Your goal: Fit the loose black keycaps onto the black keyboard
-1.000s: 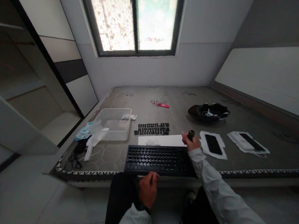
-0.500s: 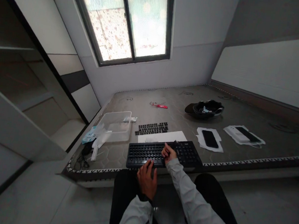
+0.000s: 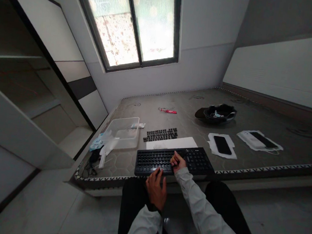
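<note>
A black keyboard lies along the front edge of the mattress, over my knees. My left hand rests at its near edge, fingers stretched apart, fingertips touching the lower keys. Over the middle of the keys is my right hand, its fingers curled into a pinch; whatever they hold, if anything, is too small to make out. Just behind the keyboard lies a white sheet, partly covered by it. Beyond the sheet, loose black keycaps are laid out in rows.
On the grey mattress stand a clear plastic box at left, with wrappers and cables beside it. A red-tagged item lies at the back. To the right are a dark cap, a phone and a white device on white wrapping.
The whole view has shifted slightly, so everything sits a little further right. Both hands keep nearly the same places on the keyboard.
</note>
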The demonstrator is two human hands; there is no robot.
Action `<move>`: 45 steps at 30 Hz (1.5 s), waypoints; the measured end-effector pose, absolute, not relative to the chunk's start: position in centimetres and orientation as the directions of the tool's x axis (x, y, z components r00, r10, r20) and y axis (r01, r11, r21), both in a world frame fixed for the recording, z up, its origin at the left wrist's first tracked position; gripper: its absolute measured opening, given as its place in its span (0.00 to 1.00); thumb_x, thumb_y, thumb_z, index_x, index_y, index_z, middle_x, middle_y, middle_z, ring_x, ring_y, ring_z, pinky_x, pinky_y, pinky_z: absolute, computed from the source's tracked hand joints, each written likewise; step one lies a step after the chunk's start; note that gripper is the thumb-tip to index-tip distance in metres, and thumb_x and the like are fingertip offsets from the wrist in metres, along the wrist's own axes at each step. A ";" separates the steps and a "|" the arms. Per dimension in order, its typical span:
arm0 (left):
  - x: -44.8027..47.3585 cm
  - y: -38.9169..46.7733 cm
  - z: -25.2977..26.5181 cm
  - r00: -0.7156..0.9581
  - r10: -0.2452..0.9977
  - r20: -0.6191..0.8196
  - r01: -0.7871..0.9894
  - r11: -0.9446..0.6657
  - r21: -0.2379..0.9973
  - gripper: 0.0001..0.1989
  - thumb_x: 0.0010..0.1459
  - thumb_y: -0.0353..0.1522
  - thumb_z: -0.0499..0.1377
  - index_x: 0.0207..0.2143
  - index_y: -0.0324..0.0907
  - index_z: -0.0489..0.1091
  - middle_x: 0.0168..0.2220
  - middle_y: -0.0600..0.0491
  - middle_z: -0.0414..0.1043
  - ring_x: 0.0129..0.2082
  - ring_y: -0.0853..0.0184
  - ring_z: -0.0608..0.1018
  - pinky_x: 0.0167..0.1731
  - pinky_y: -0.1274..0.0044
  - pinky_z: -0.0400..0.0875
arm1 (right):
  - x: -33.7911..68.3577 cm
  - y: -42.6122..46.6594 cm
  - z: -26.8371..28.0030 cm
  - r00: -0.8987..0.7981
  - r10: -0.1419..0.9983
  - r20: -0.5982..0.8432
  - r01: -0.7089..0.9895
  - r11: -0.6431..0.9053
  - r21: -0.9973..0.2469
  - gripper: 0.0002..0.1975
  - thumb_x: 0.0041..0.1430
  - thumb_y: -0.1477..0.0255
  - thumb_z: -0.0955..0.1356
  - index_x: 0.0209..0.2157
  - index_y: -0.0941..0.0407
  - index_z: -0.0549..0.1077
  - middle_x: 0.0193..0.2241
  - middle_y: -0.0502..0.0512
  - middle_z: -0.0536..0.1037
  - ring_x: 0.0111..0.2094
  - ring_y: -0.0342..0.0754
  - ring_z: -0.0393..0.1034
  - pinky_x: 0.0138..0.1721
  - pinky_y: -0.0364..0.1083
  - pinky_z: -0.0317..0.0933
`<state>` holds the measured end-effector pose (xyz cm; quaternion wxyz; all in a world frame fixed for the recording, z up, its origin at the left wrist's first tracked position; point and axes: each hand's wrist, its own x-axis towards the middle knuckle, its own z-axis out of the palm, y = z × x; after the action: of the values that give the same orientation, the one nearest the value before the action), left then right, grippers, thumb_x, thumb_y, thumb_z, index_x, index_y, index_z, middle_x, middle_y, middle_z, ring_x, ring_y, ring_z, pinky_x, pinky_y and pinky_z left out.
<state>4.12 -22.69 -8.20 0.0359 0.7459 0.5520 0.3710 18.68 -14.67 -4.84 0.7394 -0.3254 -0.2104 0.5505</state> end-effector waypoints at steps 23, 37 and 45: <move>4.9 -22.5 -7.8 0.067 0.843 0.533 0.824 -0.348 0.447 0.16 0.63 0.31 0.56 0.52 0.48 0.71 0.54 0.50 0.72 0.53 0.61 0.72 0.53 0.65 0.61 | 17.7 -13.7 -4.7 0.276 0.961 0.010 -0.616 0.185 -0.766 0.30 0.39 0.53 0.76 0.15 0.53 0.54 0.09 0.37 0.49 0.10 0.33 0.39 0.09 0.37 0.40; 5.7 -22.2 -7.2 0.113 0.835 0.538 0.829 -0.378 0.412 0.18 0.62 0.30 0.56 0.54 0.47 0.69 0.54 0.50 0.71 0.57 0.61 0.69 0.59 0.62 0.57 | 17.2 -14.3 -4.1 0.146 0.982 -0.118 -0.560 -0.016 -0.829 0.32 0.37 0.46 0.74 0.19 0.52 0.54 0.06 0.35 0.51 0.06 0.33 0.39 0.06 0.35 0.37; 5.6 -21.2 -5.7 0.168 0.855 0.491 0.822 -0.396 0.409 0.16 0.59 0.32 0.60 0.51 0.50 0.72 0.49 0.51 0.71 0.52 0.61 0.70 0.58 0.62 0.59 | 17.8 -14.8 -4.5 0.121 0.993 0.014 -0.568 0.081 -0.819 0.29 0.47 0.49 0.73 0.19 0.53 0.54 0.07 0.35 0.50 0.07 0.33 0.38 0.08 0.35 0.36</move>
<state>5.56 -21.23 -5.73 0.0244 0.7637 0.5489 0.3388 17.78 -14.81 -4.54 0.6661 -0.3415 -0.3108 0.5857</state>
